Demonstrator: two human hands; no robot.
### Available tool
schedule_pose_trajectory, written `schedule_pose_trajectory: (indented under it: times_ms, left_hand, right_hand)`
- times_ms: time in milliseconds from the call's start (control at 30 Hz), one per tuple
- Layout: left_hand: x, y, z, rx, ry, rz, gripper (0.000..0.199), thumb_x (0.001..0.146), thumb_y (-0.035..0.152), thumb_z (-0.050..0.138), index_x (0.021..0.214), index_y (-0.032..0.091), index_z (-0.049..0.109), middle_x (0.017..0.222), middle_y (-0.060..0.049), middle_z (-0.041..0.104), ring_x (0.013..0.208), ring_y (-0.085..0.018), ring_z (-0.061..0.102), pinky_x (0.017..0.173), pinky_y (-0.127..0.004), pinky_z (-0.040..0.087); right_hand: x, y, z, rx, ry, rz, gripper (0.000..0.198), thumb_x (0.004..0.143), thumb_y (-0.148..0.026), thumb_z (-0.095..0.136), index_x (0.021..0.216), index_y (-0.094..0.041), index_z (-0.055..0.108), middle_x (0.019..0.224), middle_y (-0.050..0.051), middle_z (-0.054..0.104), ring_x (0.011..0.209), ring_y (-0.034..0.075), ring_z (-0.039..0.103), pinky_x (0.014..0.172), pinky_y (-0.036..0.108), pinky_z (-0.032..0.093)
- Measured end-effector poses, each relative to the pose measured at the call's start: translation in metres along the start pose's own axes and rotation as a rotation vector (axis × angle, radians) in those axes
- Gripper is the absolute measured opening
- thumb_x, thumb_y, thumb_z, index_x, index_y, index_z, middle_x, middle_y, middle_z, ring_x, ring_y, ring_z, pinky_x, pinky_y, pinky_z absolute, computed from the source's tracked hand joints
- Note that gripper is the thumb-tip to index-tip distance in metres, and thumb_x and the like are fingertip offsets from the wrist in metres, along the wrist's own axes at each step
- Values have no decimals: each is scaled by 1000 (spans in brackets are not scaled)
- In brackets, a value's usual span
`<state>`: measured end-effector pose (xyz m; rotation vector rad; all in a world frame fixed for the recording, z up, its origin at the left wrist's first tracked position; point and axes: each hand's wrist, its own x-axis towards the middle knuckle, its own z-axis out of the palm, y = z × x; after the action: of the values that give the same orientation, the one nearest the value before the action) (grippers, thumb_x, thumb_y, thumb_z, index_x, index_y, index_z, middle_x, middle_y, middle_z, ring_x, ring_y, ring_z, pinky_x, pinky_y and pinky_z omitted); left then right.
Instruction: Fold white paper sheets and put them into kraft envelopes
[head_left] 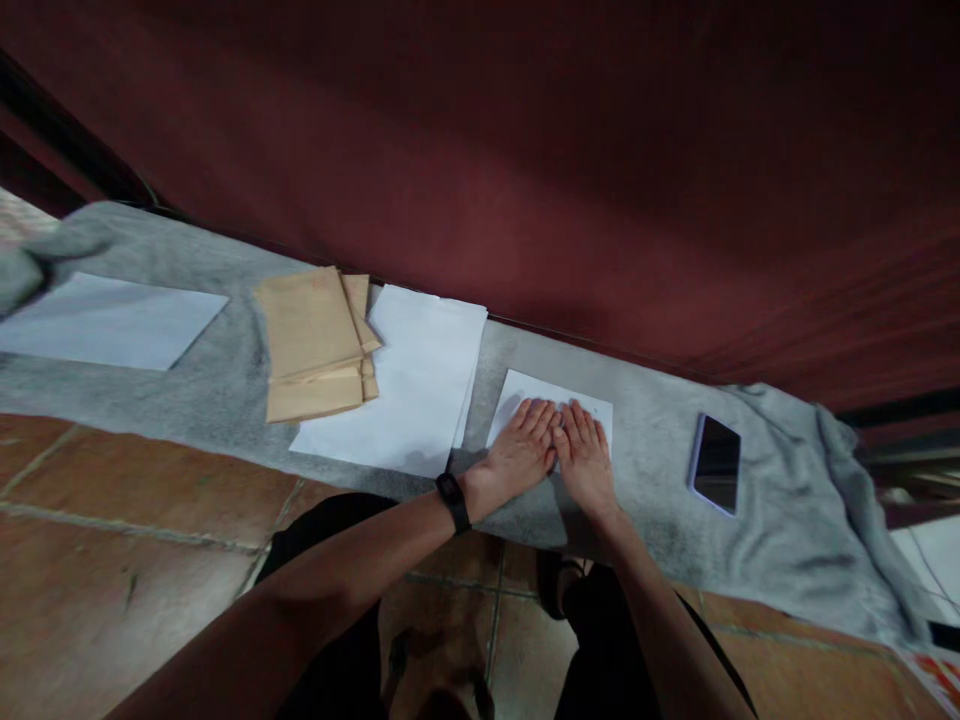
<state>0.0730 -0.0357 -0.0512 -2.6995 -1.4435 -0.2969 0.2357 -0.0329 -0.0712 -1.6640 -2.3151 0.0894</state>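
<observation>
A small white sheet of paper [517,390], perhaps folded, lies on the grey cloth in front of me. My left hand [527,440] rests flat on its left and middle part, fingers stretched out. Beside it, my right hand [583,455] presses flat on the right part, its thumb close to the left fingers. Both palms face down and hide much of the sheet. Left of my hands is a stack of larger white paper [424,385], partly covered by a pile of brown envelopes [311,325].
The grey cloth [637,480] covers a long narrow bench against a dark red curtain [480,180]. A phone [716,465] lies to the right, near bunched cloth. Another white sheet [112,320] is at the far left. Brown floor tiles [135,570] show below.
</observation>
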Motion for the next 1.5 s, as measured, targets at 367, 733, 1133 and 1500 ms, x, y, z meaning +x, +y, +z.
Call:
schedule_pose_trajectory:
  times_ms: [367,733,1133,1500]
  left_hand:
    - [0,0,0,-23,0,-10,56,105,33,32,151,2,43,160,-19,43,152,-29,34,128,-51,19]
    - [1,-14,1,-82,-28,-57,62,107,46,28,156,10,36,167,-16,30,156,-28,25,128,-53,17]
    - [7,-41,2,-81,-78,-192,74,103,59,33,158,10,34,167,-17,29,157,-29,22,128,-51,16]
    - [2,-55,4,-65,-43,-306,68,103,44,33,156,2,33,165,-21,32,156,-30,26,127,-47,24]
  right_hand:
    - [6,4,2,-133,14,-1,55,109,-31,20,156,-13,42,165,14,36,154,28,28,124,53,21]
    - [10,9,7,-118,76,51,61,108,-39,21,159,-8,33,163,22,36,152,32,33,120,55,29]
    - [5,25,9,-112,126,99,67,108,-49,23,157,-5,35,161,24,39,151,32,33,122,53,29]
    - [-2,32,3,-122,128,236,66,108,-48,24,156,-5,38,162,22,39,151,32,36,123,53,27]
